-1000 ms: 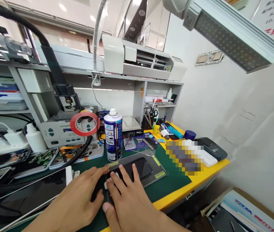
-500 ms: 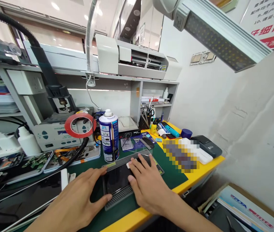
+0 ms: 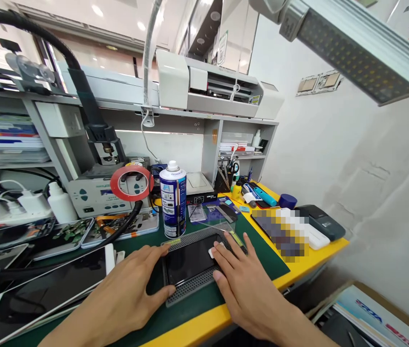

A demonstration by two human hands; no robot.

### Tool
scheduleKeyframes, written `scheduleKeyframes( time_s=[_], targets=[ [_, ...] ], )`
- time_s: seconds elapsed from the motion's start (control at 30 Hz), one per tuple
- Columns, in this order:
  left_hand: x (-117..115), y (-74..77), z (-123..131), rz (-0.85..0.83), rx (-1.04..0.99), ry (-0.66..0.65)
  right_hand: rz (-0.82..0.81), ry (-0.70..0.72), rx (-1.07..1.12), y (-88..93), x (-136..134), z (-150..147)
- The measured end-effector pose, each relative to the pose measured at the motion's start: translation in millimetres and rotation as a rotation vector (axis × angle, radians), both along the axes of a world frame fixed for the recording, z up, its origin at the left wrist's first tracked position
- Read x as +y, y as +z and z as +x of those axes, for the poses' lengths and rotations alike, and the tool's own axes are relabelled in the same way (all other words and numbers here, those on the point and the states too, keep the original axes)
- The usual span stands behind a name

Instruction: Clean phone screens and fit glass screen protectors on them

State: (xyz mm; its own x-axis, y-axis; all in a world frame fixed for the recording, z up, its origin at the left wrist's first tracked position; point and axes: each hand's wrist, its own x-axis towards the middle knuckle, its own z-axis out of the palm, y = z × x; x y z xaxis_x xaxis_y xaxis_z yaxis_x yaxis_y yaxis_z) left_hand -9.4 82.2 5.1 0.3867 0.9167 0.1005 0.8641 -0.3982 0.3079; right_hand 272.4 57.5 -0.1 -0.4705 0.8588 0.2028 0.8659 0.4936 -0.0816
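A phone (image 3: 190,262) with a dark screen lies face up on a grey perforated mat (image 3: 186,293). My left hand (image 3: 132,284) grips the phone's left end, its thumb at the near edge and fingers at the far edge. My right hand (image 3: 249,279) lies over the right end, fingertips pressing a small white piece (image 3: 212,251) onto the screen; most of that piece is hidden. Behind the mat stands a blue and white spray can (image 3: 173,202). Clear film sticks up at the mat's far right corner.
A roll of red tape (image 3: 116,193) hangs before a grey soldering station (image 3: 94,205). Tablets (image 3: 70,274) and opened devices crowd the left. Along the right lie a blurred-out phone (image 3: 274,236), a white box-like item (image 3: 320,238) and a dark device (image 3: 325,221). A lamp (image 3: 356,53) hangs overhead.
My right hand has slid to the right along the screen with the white piece under its fingertips. My left hand keeps its place on the phone. The whole view has shifted slightly.
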Motion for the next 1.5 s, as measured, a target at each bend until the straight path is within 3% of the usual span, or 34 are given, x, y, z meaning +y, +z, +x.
scheduleKeyframes(
  time_s=[0.27,0.6,0.8,1.03,1.5],
  targets=[
    [-0.7,1.7,1.4,0.002,-0.008,-0.003,0.014,0.054,-0.041,-3.7,-15.2,3.8],
    [-2.3,2.4,-7.2,0.002,0.020,-0.050,-0.078,0.287,0.024,-11.7,-19.3,-64.3],
    [-0.8,-3.3,-8.3,0.029,0.015,-0.057,-0.107,0.304,0.101,-17.7,-19.6,-78.5],
    [1.0,-8.2,-9.5,0.074,0.050,-0.060,-0.057,0.282,0.090,-23.7,-19.6,-58.7],
    [6.9,-15.8,-3.7,0.098,-0.010,-0.021,0.077,-0.016,-0.006,-26.7,-24.4,8.6]
  ],
)
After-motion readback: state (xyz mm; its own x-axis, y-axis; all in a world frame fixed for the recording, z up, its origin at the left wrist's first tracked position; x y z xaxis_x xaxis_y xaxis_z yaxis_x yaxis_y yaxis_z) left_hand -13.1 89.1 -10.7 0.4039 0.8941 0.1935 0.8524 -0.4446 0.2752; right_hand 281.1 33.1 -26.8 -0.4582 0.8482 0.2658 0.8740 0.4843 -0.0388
